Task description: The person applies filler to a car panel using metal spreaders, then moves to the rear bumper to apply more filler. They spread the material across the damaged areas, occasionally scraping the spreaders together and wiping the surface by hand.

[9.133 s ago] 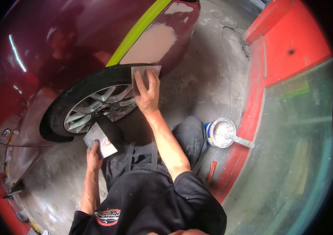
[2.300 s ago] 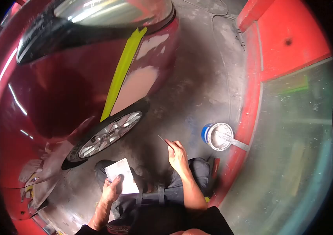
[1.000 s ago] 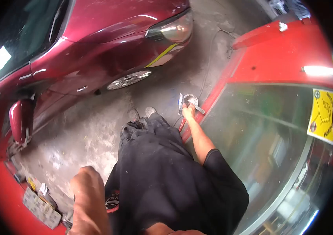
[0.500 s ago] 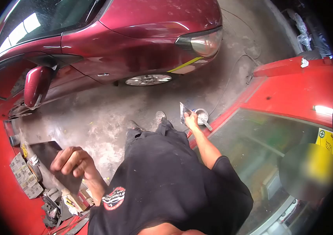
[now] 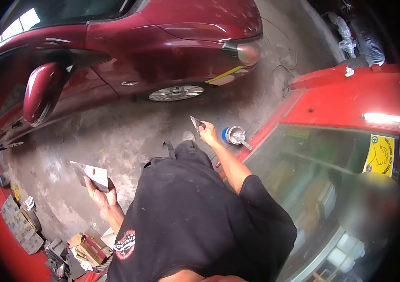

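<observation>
My left hand [image 5: 100,195] is closed on a flat rectangular plate [image 5: 94,175], whose pale upper face shows a small dark spot. My right hand [image 5: 207,133] grips a thin, pointed spreader [image 5: 196,123] out in front of my body. Just right of that hand, and apart from it, an open can [image 5: 227,136] with a blue side holds whitish material. A flat stick or blade [image 5: 245,144] rests across the can's rim.
A dark red car [image 5: 162,56] with its wheel [image 5: 176,93] stands ahead. Bright red bodywork [image 5: 345,98] and a large glass pane [image 5: 284,164] lie to the right. Boxes [image 5: 89,249] and clutter are at lower left. A hose [image 5: 282,67] crosses the floor.
My left hand has turned the plate, so its pale face now shows. My right hand and the spreader have moved left, away from the can. The view has shifted slightly.
</observation>
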The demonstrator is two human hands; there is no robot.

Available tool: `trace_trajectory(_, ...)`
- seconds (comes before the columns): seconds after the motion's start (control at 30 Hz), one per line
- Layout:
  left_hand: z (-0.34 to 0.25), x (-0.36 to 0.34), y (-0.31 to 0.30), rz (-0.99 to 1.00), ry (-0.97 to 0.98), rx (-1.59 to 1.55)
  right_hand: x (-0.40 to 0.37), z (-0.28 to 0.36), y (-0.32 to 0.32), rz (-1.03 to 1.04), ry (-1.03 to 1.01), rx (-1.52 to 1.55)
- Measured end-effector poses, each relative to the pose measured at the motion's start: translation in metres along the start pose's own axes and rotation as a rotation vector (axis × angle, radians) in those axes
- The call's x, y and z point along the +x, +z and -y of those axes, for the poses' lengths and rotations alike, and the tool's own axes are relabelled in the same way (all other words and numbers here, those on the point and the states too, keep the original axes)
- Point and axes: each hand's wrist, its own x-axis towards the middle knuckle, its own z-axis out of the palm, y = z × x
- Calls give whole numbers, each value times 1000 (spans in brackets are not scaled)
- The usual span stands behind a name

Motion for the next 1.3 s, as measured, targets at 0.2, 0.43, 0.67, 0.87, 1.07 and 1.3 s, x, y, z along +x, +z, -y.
trace_trajectory(0.2, -74, 71, -5, 159, -27, 66, -54, 177, 50, 393, -156, 146)
trace_trajectory(0.43, -146, 79, 2, 234, -552, -19, -105, 400, 157, 875, -647, 426)
trace_trajectory(0.67, -237, 74, -46, -147, 424, 55, -160, 559, 243, 1330, -1076, 721)
trace_trajectory(0.87, -289, 39, -65, -694, 652, 797, -216, 636, 354, 814, -2179, 3)
trace_trajectory(1.07, -303, 76, -126, -898, 978, 344, -270, 638, 411, 1396, -2299, 24)
trace_trajectory(1.3, -426, 103, -198, -816, 1073, -196, -311, 674, 542, 1529, -2333, -113)
